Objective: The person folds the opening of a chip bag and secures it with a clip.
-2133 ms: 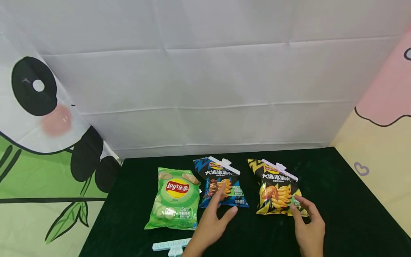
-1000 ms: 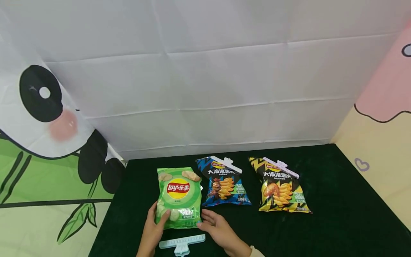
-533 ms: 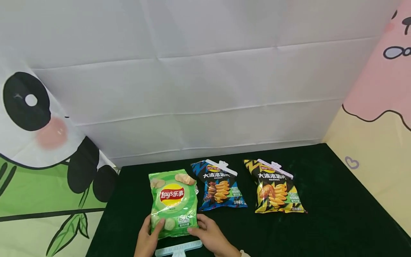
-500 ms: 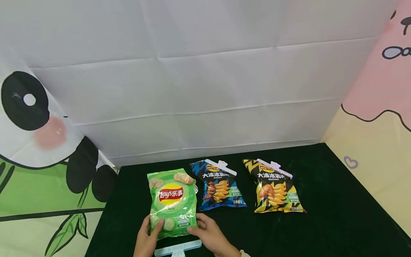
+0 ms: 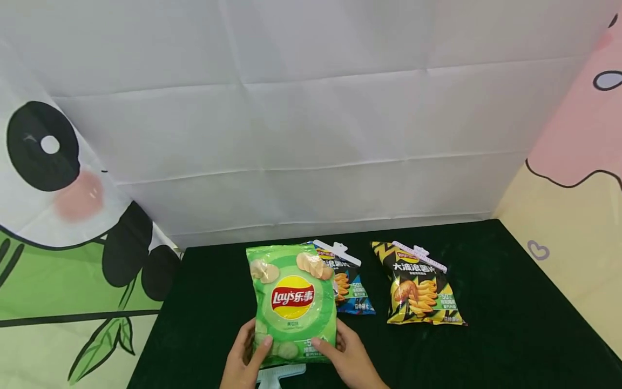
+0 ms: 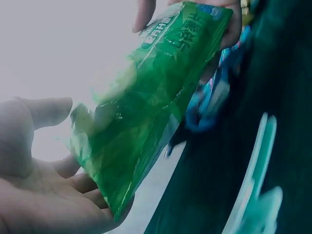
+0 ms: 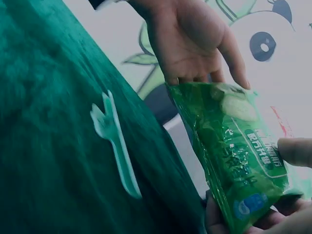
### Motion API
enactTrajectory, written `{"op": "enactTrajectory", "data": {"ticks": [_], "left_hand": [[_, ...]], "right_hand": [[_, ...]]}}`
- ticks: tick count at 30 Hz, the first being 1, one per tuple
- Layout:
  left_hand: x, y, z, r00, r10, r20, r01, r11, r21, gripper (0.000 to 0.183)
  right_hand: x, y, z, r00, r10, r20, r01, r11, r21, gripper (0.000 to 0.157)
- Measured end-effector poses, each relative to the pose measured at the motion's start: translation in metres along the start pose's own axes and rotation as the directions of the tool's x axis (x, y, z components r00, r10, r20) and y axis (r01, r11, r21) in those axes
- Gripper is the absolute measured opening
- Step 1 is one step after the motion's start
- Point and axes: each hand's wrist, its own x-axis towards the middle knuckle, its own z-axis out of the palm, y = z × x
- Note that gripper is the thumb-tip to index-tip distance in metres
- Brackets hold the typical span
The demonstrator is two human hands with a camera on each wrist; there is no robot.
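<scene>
A green Lay's chip bag [image 5: 292, 305] is raised off the table, its front tilted towards me. My left hand [image 5: 247, 354] grips its lower left corner, thumb [image 5: 263, 348] in front and fingers behind. At the lower right corner my right hand [image 5: 353, 355] holds it the same way. The left wrist view shows the bag [image 6: 141, 102] between both hands, well above the cloth. On the table below lies a pale blue bag clip [image 5: 281, 373], partly hidden by the bag and left hand; the right wrist view has the whole clip [image 7: 119, 144].
Behind the green bag lies a blue chip bag [image 5: 357, 294], partly covered by it, with a white clip [image 5: 337, 252] on top. Further right is a black and yellow chip bag [image 5: 421, 292] with a pale purple clip [image 5: 420, 256]. Dark green cloth [image 5: 495, 335] covers the table.
Both hands came to the green bag, took it by its lower corners, and lifted it up and to the right. It now overlaps the blue bag in the head view.
</scene>
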Motion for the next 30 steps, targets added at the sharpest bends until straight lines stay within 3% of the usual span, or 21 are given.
{"op": "enactTrajectory", "data": {"ticks": [3, 6, 12, 19, 25, 30], "left_hand": [[-0.001, 0.005, 0.013, 0.995, 0.011, 0.1, -0.007, 0.999, -0.04, 0.069], [-0.002, 0.005, 0.024, 0.978, 0.007, 0.208, 0.007, 0.998, -0.065, 0.07], [-0.001, -0.006, 0.052, 0.943, 0.054, 0.33, 0.0, 0.987, -0.161, 0.067], [-0.005, -0.025, 0.078, 0.917, 0.02, 0.398, 0.069, 0.975, -0.209, 0.069], [-0.003, -0.031, 0.084, 0.892, 0.008, 0.452, 0.089, 0.977, -0.194, 0.072], [-0.004, -0.036, 0.082, 0.866, 0.017, 0.5, 0.082, 0.981, -0.174, 0.077]], "right_hand": [[-0.011, -0.008, -0.017, 0.999, 0.009, -0.041, -0.011, 0.999, -0.043, 0.06], [-0.023, -0.012, -0.031, 0.996, 0.034, -0.088, -0.041, 0.997, -0.073, 0.062], [-0.046, -0.006, -0.055, 0.98, 0.074, -0.187, -0.089, 0.993, -0.072, 0.068], [-0.069, 0.016, -0.074, 0.976, 0.104, -0.192, -0.107, 0.994, -0.005, 0.067], [-0.072, 0.022, -0.079, 0.967, 0.109, -0.23, -0.113, 0.994, -0.007, 0.067], [-0.072, 0.024, -0.078, 0.939, 0.16, -0.303, -0.165, 0.986, 0.007, 0.071]]}}
